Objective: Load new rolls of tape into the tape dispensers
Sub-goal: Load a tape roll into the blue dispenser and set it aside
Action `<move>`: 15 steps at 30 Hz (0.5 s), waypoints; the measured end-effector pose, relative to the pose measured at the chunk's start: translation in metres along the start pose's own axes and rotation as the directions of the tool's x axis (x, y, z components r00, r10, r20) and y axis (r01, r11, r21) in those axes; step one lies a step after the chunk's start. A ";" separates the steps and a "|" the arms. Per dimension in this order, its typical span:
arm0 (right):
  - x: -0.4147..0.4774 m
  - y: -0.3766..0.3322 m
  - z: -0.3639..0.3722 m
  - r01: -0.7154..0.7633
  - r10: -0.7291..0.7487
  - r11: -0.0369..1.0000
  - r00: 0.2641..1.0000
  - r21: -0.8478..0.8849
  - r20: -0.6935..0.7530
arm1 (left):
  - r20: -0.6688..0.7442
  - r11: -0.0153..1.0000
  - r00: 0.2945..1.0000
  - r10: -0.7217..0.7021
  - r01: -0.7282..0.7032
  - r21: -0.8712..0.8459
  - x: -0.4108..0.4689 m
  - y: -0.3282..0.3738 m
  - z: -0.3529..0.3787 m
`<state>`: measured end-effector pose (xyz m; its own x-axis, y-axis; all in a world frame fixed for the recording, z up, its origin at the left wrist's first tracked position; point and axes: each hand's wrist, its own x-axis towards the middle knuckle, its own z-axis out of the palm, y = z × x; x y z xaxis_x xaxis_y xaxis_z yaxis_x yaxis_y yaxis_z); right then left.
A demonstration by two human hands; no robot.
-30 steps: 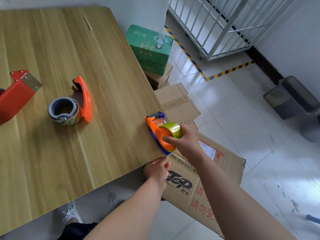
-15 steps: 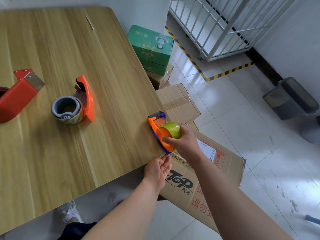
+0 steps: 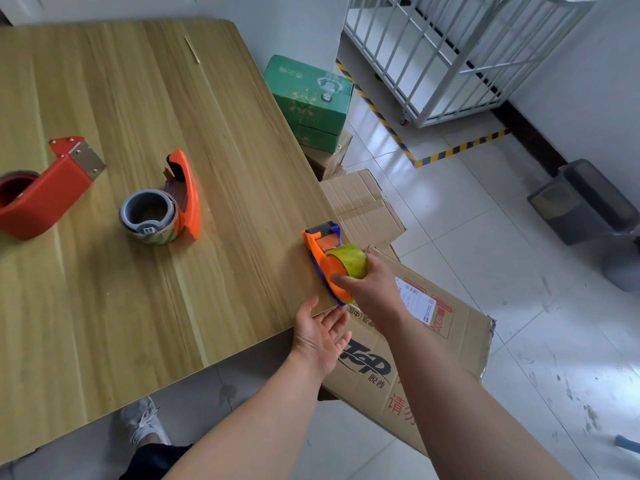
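An orange and blue tape dispenser (image 3: 320, 252) with a yellow-green roll of tape (image 3: 349, 259) on it stands at the right edge of the wooden table (image 3: 121, 306). My right hand (image 3: 369, 292) grips the roll and dispenser from the right side. Just below it, at the table's corner edge, my left hand (image 3: 320, 332) is held open, palm up, with nothing in it. Further left on the table lie an orange dispenser (image 3: 187, 194) with a grey-cored roll (image 3: 149, 216) and a red dispenser (image 3: 45, 192).
Beside the table's right edge stand cardboard boxes (image 3: 429, 344), with a green box (image 3: 311, 98) stacked behind them. A white metal cage cart (image 3: 450, 53) and a dark bin (image 3: 585, 202) stand on the tiled floor. My shoe (image 3: 142, 420) shows under the table.
My left hand has turned from a loose curl at the table edge to an open palm. The right hand and its dispenser have barely moved.
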<state>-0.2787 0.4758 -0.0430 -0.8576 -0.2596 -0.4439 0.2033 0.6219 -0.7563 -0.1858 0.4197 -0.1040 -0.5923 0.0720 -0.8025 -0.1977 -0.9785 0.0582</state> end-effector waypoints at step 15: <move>-0.028 -0.038 -0.004 0.033 -0.037 0.997 0.997 -0.065 -0.070 | -0.200 0.927 0.978 -0.061 0.130 0.352 -0.047 0.034 0.027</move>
<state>-0.2640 0.4627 0.0002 -0.8955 -0.2303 -0.3807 0.1440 0.6597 -0.7376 -0.1854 0.3882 -0.0481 -0.4109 0.0919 -0.9070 -0.5357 -0.8294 0.1586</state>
